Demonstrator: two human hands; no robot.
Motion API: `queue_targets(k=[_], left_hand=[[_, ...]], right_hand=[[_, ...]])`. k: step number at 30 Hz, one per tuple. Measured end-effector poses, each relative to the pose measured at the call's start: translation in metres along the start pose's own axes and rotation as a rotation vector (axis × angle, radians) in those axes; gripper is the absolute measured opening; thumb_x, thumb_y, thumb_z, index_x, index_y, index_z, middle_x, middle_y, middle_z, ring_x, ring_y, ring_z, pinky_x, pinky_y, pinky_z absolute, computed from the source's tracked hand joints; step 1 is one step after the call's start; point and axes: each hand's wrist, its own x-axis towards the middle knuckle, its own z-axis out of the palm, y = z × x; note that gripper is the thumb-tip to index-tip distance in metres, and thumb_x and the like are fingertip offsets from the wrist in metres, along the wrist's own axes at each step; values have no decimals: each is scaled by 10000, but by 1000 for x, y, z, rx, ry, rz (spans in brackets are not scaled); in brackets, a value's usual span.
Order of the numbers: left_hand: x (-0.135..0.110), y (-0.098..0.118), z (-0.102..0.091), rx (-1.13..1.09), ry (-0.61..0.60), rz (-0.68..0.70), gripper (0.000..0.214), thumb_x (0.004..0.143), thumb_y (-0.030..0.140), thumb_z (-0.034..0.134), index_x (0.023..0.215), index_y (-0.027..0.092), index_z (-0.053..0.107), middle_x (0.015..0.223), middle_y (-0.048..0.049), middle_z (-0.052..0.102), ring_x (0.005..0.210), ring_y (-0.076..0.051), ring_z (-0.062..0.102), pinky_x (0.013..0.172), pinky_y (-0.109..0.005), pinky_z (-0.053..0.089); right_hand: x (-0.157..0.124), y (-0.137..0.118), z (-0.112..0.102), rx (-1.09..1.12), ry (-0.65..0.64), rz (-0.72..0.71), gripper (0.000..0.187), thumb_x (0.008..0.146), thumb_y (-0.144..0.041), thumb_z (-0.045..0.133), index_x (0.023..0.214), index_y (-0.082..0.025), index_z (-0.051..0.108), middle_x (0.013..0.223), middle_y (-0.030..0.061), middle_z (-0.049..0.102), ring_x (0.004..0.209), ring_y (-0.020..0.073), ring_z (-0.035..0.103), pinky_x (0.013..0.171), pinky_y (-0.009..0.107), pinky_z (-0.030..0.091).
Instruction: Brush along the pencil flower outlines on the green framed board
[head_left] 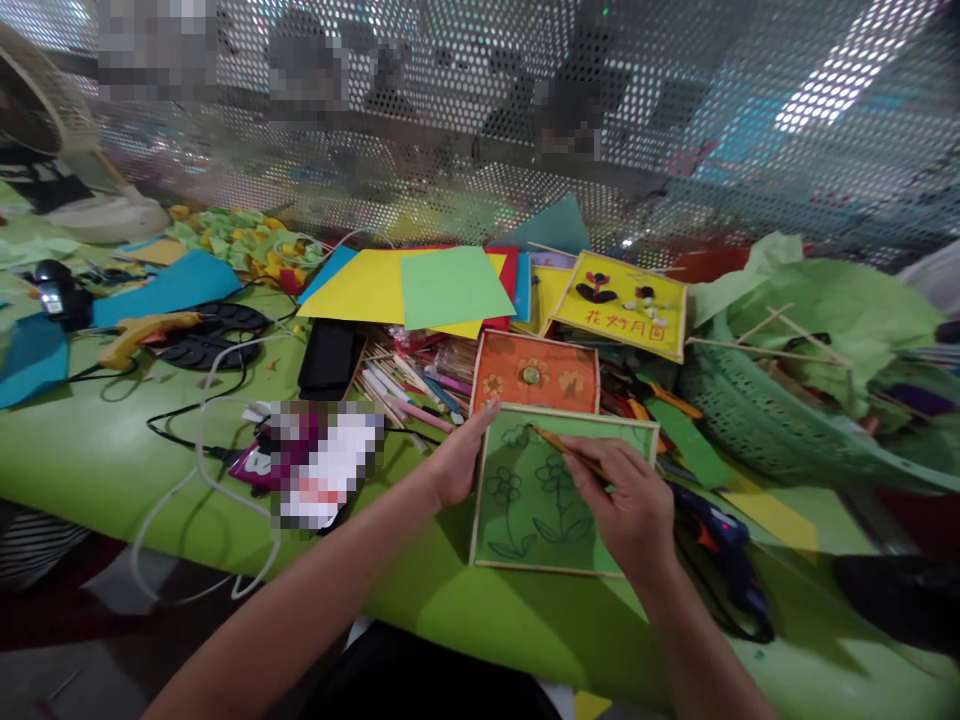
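A green framed card (540,555) with thin wooden strips along its edges lies in front of me. Several flowers with stems and leaves are drawn on it in dark lines. My left hand (459,458) grips the left edge, thumb near the upper corner; its other fingers are partly hidden. In my right hand (626,495) is a yellow-orange pencil (552,439), its tip at a flower outline near the card's top. Just beyond sits an orange framed card (536,350) with flower shapes. Farther back leans a yellow framed card (626,305) with dark and white flowers and red writing.
Coloured paper sheets (360,290) lie over pens and sticks. A green basket (795,410) holds paper at right. A dark blue glue gun (724,540) is beside my right forearm; a yellow glue gun (142,335) and cables lie left. A perforated metal screen (465,130) stands behind.
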Motion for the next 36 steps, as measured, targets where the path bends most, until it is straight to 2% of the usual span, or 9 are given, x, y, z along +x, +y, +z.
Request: queue_targets(k=[10, 20, 25, 36], left_hand=[[0, 0, -1, 22, -20, 34, 607, 989, 629, 552, 1335, 149, 691, 1212, -149, 780, 1182, -301, 726, 1133, -441, 487], [-1, 0, 1, 17, -33, 3, 609, 1028, 615, 465, 1306, 133, 712, 1201, -163, 780, 1152, -302, 739, 1116, -441, 497], [-1, 0, -3, 16, -52, -9, 611, 995, 637, 523, 1295, 142, 719, 1152, -155, 795, 1135, -314, 744, 1107, -449, 502], [-2, 1, 2, 26, -14, -29, 633, 1032, 624, 450, 1314, 120, 710, 1175, -162, 788, 1147, -306, 740, 1116, -447, 496]], right_hand=[[1, -2, -1, -4, 8, -20, 177, 1009, -200, 644, 1142, -278, 733, 1000, 36, 783, 891, 208, 745, 792, 338, 623], [1, -3, 0, -11, 17, -18, 173, 1014, -206, 632, 1135, -276, 734, 984, 39, 781, 870, 215, 746, 767, 341, 625], [2, -3, 0, -27, 36, -37, 167, 1006, -184, 647, 1125, -271, 725, 982, 35, 775, 868, 207, 737, 788, 337, 621], [1, -4, 0, -16, 22, -44, 159, 1017, -185, 637, 1133, -253, 723, 988, 36, 772, 873, 194, 735, 786, 309, 609]])
